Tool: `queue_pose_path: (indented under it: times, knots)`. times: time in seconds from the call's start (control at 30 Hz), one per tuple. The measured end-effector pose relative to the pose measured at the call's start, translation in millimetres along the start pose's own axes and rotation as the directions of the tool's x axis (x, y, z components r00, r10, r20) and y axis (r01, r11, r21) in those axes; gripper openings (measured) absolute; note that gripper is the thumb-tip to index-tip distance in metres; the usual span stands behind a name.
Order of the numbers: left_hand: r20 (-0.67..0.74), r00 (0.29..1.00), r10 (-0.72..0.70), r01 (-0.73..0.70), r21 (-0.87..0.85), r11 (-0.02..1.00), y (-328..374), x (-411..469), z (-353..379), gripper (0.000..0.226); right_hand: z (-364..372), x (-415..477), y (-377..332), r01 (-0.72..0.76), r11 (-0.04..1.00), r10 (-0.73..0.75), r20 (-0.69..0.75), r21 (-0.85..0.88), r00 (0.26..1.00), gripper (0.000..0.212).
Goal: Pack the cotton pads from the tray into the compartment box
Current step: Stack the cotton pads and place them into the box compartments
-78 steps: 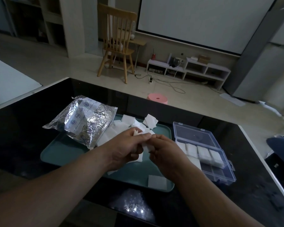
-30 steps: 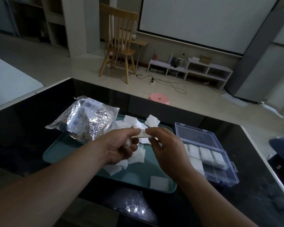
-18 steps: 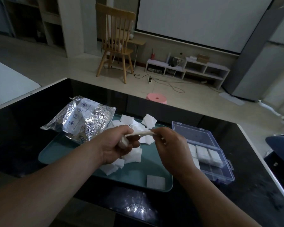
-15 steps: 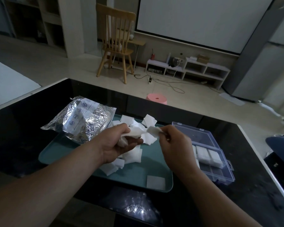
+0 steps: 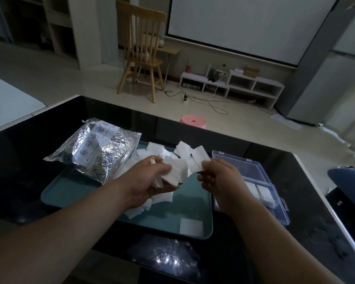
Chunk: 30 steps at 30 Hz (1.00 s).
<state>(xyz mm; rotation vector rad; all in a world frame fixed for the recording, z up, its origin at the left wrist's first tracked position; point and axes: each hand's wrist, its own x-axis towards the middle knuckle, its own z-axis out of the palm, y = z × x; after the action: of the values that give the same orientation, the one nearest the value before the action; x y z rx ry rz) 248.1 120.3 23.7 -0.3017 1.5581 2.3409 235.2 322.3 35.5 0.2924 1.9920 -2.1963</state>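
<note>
Head view showed both your forearms reaching forward over the near edge of the dark surface [image 5: 295, 201], hands raised above the teal tray [image 5: 74, 193]. Your left hand [image 5: 150, 181] was turned palm inward, its grip curled around a loose bunch of cotton pads [image 5: 173, 174], thumb on top and fingers folded beneath so that the pads fanned out to the right of the knuckles. Your right hand [image 5: 219, 179] sat just beside it, apart by a small gap, wrist bent slightly upward; its grip was a pinch of thumb and fingertips on the lower edge of a single pad [image 5: 199, 158], which stood up tilted above the hand.

More loose pads [image 5: 152, 201] lay heaped in the middle of the tray under your left hand, and a lone pad [image 5: 191, 227] lay flat at the tray's near right corner. A crumpled foil bag [image 5: 98, 148] rested over the tray's far left corner. The clear compartment box [image 5: 283, 212] sat on the surface just right of the tray, lid open toward the far side, with white pads [image 5: 263, 193] already filling some compartments; your right hand hid part of its left side.
</note>
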Motion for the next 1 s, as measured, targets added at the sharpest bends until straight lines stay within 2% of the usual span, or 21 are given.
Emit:
queue_pose_path:
  times: [0.07,0.17,0.3,0.4,0.5,0.63,0.83,1.0]
  knots:
    - [0.024,0.999,0.029,-0.031,0.095,0.995,-2,1,0,0.009,1,1,4,-0.034,0.996,0.040,0.080,-0.080,0.996,0.012]
    - [0.090,0.995,0.054,-0.074,0.248,0.966,-4,0,2,0.012,4,1,9,-0.010,0.974,0.037,0.117,-0.225,0.992,0.017]
    - [0.127,0.988,0.083,-0.125,0.372,0.920,-5,-1,2,0.011,4,0,7,-0.001,0.969,0.044,0.171,-0.246,0.984,0.024]
    - [0.125,0.985,0.116,-0.157,0.406,0.900,-6,1,1,0.010,2,-1,6,0.028,0.955,0.036,0.210,-0.295,0.977,0.019]
    - [0.080,0.987,0.141,-0.160,0.365,0.917,-7,5,0,0.017,1,-1,8,-0.003,0.970,0.047,0.173,-0.243,0.984,0.015]
    - [0.029,0.994,0.102,-0.106,0.200,0.974,-9,8,0,0.014,3,-1,8,-0.070,0.994,0.080,0.114,-0.085,0.990,0.016]
    - [0.096,0.991,0.094,-0.113,0.228,0.967,-11,8,-1,0.010,10,-7,7,-0.080,0.989,0.100,0.162,-0.125,0.982,0.012]
    - [0.032,0.997,0.064,-0.065,0.038,0.997,-5,7,-2,0.009,4,-5,2,-0.063,0.996,0.065,0.030,-0.067,0.997,0.009]
